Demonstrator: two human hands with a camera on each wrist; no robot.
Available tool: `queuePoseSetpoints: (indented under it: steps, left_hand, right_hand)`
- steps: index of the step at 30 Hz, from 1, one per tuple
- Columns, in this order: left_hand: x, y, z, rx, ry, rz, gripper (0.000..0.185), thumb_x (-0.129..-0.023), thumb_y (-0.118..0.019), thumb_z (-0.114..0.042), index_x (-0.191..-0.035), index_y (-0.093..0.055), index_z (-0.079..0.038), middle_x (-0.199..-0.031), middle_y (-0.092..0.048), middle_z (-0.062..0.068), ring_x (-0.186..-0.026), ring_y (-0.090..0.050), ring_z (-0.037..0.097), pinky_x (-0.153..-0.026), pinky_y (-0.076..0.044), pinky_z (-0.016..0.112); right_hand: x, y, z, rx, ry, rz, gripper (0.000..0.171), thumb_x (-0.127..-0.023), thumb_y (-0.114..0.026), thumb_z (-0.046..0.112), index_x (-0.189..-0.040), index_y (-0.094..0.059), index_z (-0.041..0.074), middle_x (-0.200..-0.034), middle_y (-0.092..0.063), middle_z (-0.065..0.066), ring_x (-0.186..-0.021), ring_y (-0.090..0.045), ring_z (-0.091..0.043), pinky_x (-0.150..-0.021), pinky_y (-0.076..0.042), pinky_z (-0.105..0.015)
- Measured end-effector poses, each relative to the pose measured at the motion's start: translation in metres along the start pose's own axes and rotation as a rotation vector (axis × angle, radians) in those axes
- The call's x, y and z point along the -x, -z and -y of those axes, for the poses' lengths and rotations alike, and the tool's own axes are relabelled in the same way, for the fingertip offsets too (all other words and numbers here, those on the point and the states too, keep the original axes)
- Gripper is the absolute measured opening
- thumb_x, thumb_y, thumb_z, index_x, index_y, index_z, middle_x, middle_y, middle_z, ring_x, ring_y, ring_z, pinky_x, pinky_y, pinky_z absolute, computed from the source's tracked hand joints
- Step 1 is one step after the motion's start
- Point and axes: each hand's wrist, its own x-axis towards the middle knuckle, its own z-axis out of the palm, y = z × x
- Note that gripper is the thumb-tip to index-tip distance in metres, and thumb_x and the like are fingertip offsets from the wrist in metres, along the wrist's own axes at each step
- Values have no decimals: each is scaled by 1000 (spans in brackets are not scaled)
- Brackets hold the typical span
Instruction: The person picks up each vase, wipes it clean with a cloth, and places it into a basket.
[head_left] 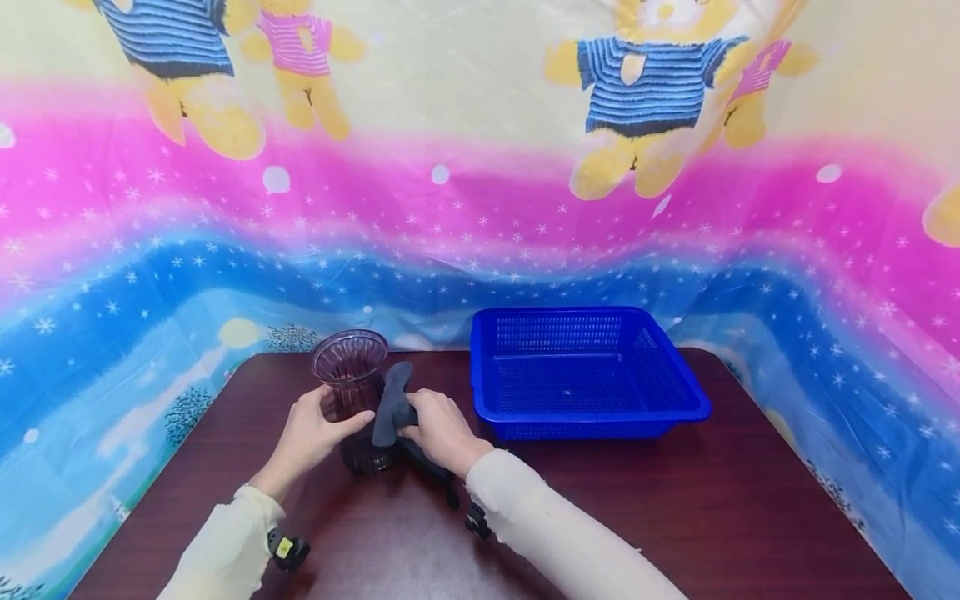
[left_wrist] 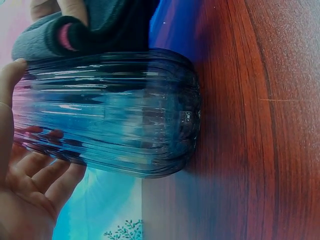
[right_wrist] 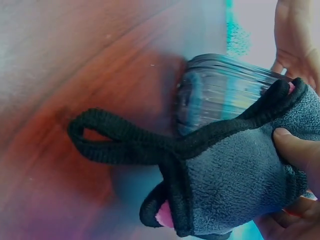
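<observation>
A ribbed, purple-tinted glass vase (head_left: 351, 379) with a flared rim stands upright, its base at the tabletop. My left hand (head_left: 318, 435) grips it around the body, thumb on the near side and fingers on the far side. In my right hand (head_left: 444, 429) is a folded grey cleaning cloth (right_wrist: 235, 175) with black edging, a black hanging loop and a bit of pink showing inside. Thumb and fingers pinch the cloth beside the vase's right side. The left wrist view has the cloth lying along the ribbed glass.
To the right, a blue plastic basket (head_left: 592, 427) with perforated walls stands toward the back of the dark reddish-brown wooden table (head_left: 645, 508). Behind the table hangs a curtain (head_left: 450, 225) printed with bears and snowflakes. Each wrist carries a small black camera (head_left: 288, 550).
</observation>
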Motion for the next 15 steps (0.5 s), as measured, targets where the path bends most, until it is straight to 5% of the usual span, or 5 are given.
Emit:
queuePoseSetpoints:
  steps: [15]
  left_hand:
    - [0, -1, 0, 15, 24, 5, 62, -84, -82, -38, -130, -61, -2, -124, -70, 23, -114, -70, 35, -91, -59, 47]
  right_hand:
    - [6, -23, -15, 92, 9, 26, 22, -83, -83, 24, -99, -73, 13, -96, -75, -3, -93, -71, -19, -82, -57, -33]
